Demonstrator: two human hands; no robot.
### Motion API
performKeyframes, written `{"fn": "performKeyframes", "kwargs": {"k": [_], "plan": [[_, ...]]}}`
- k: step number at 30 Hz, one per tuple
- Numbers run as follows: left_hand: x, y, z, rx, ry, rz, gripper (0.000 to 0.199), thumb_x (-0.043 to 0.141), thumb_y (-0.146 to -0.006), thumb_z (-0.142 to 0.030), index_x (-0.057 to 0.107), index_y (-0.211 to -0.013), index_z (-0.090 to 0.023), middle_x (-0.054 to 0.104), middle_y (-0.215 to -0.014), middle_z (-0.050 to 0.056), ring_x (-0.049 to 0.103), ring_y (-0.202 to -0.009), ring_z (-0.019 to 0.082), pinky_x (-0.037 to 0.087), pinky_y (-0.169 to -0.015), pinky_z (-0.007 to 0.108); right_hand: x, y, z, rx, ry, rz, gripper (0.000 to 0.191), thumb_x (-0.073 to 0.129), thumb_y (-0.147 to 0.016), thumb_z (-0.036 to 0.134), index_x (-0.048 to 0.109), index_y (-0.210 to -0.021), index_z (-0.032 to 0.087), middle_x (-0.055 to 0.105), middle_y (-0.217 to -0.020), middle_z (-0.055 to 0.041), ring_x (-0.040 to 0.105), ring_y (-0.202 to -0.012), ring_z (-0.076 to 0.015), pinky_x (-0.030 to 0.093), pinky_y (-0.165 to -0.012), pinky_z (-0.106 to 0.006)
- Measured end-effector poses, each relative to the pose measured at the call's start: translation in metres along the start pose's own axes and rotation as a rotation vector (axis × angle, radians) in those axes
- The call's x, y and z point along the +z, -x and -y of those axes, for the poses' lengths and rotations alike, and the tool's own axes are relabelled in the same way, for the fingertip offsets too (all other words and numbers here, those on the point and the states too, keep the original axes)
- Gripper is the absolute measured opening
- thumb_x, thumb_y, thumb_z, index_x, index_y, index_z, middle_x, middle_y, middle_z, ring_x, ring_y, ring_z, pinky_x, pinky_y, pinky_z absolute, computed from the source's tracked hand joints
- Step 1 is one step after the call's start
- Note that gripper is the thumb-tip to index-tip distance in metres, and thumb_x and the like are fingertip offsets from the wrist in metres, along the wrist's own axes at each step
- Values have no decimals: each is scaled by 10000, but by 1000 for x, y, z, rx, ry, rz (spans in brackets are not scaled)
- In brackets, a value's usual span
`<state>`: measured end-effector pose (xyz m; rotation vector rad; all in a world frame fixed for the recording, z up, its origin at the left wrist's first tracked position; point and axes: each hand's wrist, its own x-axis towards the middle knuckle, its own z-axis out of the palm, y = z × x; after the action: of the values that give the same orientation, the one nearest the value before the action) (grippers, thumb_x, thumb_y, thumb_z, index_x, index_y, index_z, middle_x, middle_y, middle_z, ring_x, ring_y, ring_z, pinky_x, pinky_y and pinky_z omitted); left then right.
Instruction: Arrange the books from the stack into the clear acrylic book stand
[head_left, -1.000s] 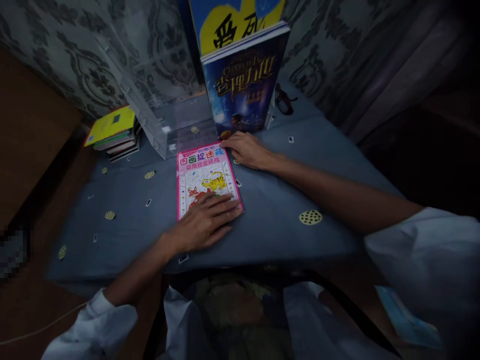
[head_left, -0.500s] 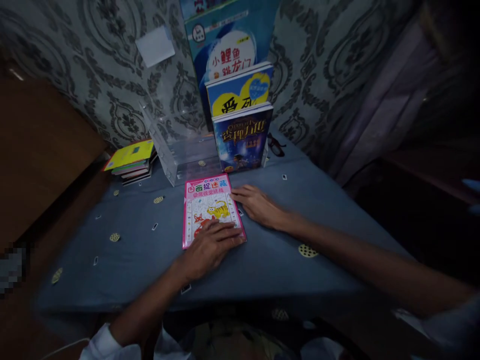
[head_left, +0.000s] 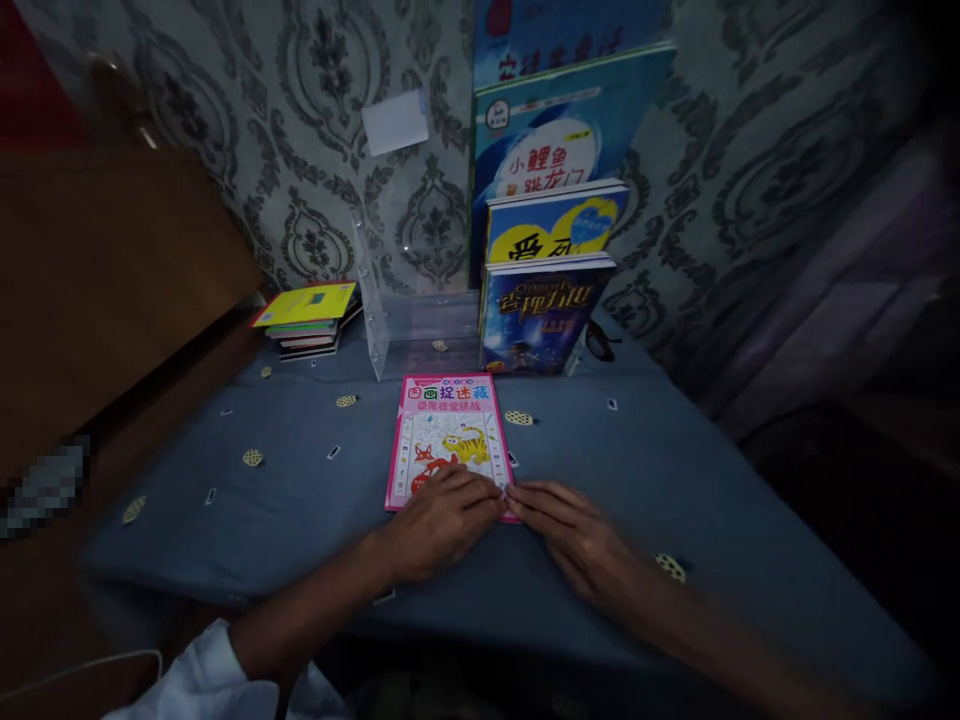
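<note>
Right hand (head_left: pixel 581 540), one: now touches the lower right corner of the pink picture-puzzle book (head_left: pixel 450 430), no longer its upper side, so both hands meet the near end; fingers together, pinch cannot be told. Left hand (head_left: pixel 442 520), one: lies on the cover, fingers together. Pink picture-puzzle book, one: lies flat before the clear rack (head_left: pixel 375 320). Upright books (head_left: pixel 544 310), four visible. Book pile (head_left: pixel 307 305), one. Sunglasses (head_left: pixel 600 342), one pair.

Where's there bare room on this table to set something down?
Left of the pink book, the tablecloth is bare up to the book stack and table's left edge. Another patch lies between the upright books and right hand. It's crowded around those books and at the pink book's near edge, under the left hand.
</note>
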<state>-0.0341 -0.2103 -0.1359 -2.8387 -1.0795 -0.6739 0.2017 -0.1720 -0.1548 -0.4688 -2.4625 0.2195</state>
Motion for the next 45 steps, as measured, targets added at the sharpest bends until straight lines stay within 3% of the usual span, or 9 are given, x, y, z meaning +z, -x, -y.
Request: {"fn": "performKeyframes", "kwargs": {"k": [5, 10, 16, 20, 23, 30, 34, 40, 45], "plan": [[-6, -1, -2, -50, 69, 31, 216, 482, -1044, -245, 648, -1142, -150, 713, -1159, 86, 652, -1107, 192, 504, -990, 347, -9, -6, 4, -3, 30, 31, 508, 448, -940, 73, 601, -1390, 253, 748, -1180, -105, 692, -1081, -250, 613, -893, -442], [-13, 9, 10, -194, 172, 76, 347, 452, -1055, -359, 592, -1307, -165, 613, -1406, 129, 557, -1325, 214, 421, -1136, 405, -12, -15, 8, 22, 44, 30, 384, 508, -954, 147, 657, -1300, 221, 761, -1071, -113, 693, -984, -258, 584, -838, -455], [-18, 16, 66, -406, 158, 217, 510, 427, -1049, -432, 426, -1509, -213, 386, -1612, 117, 312, -1520, 222, 222, -1252, 471, -6, -30, 0, 88, 20, 109, 278, 475, -1007, 229, 724, -1130, 211, 741, -1011, -104, 663, -937, -243, 542, -839, -434], [-19, 10, 103, -577, 66, 239, 565, 405, -1041, -451, 387, -1536, -181, 301, -1647, 137, 246, -1544, 252, 189, -1252, 507, 3, -46, -19, 147, 66, 188, 327, 501, -997, 301, 694, -1228, 175, 680, -1268, -163, 613, -1172, -310, 498, -966, -513], [-18, 7, 115, -640, 5, 230, 598, 379, -1038, -477, 370, -1544, -158, 269, -1656, 145, 224, -1550, 270, 186, -1245, 537, 10, -61, -41, 197, 84, 255, 420, 516, -993, 390, 639, -1341, 189, 589, -1432, -175, 526, -1325, -336, 435, -1061, -558], [-15, 13, 114, -653, -65, 196, 619, 354, -1038, -526, 363, -1547, -173, 277, -1655, 139, 237, -1546, 268, 221, -1238, 523, 15, -97, -96, 286, 92, 355, 790, 495, -925, 692, 470, -1504, 155, 410, -1590, -190, 389, -1453, -366, 348, -1150, -563], [-16, 14, 113, -668, -79, 206, 648, 346, -1035, -542, 365, -1542, -140, 280, -1649, 158, 245, -1543, 276, 220, -1237, 529, 12, -102, -118, 267, 33, 389, 878, 460, -891, 771, 408, -1546, 189, 373, -1616, -169, 356, -1476, -364, 295, -1177, -583], [-20, 13, 110, -661, -65, 215, 640, 337, -1036, -556, 364, -1547, -171, 295, -1649, 138, 246, -1543, 270, 224, -1235, 523, 8, -95, -129, 252, -71, 437, 983, 513, -827, 821, 327, -1586, 225, 279, -1660, -146, 274, -1521, -340, 177, -1235, -576], [-20, 11, 110, -672, -57, 203, 639, 352, -1031, -564, 360, -1549, -190, 313, -1643, 136, 261, -1538, 279, 214, -1233, 541, 5, -91, -121, 232, -115, 523, 1153, 620, -720, 850, 248, -1610, 219, 143, -1690, -170, 107, -1557, -367, 91, -1241, -611]]}}
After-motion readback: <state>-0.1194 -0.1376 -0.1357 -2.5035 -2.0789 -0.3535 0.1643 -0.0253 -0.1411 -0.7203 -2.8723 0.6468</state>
